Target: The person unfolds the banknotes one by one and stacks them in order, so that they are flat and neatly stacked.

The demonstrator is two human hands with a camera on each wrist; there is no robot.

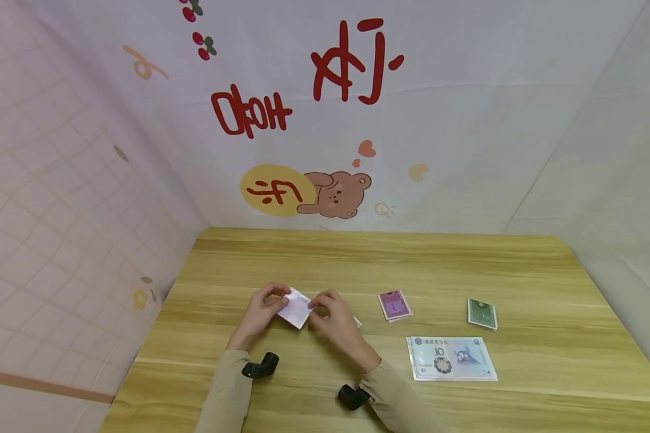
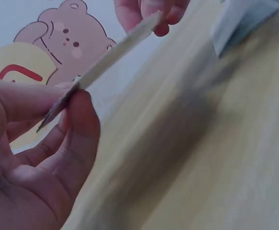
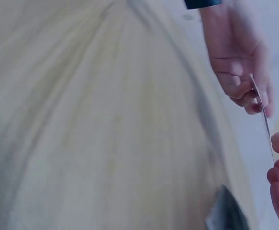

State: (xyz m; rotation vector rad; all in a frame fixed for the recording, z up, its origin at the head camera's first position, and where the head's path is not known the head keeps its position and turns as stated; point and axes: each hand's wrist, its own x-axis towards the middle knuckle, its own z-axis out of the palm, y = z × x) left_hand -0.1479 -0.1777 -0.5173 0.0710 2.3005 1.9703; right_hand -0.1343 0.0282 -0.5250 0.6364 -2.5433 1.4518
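Observation:
A small, pale lilac play banknote with faint print is held above the table and looks folded. My left hand pinches its left edge between thumb and fingers. At the opposite edge, the thumb and fingertips of my right hand grip it. From the left wrist, the banknote appears almost edge-on, stretched between the left hand and the right fingertips. The right wrist view also shows the banknote as a thin line. Another folded note stands on the table by the right hand, mostly hidden in the head view.
Right of the hands lie a folded purple note and a folded green note. Nearer the front is a flat stack of ten-value play banknotes. A wood-grain table meets a printed cloth backdrop.

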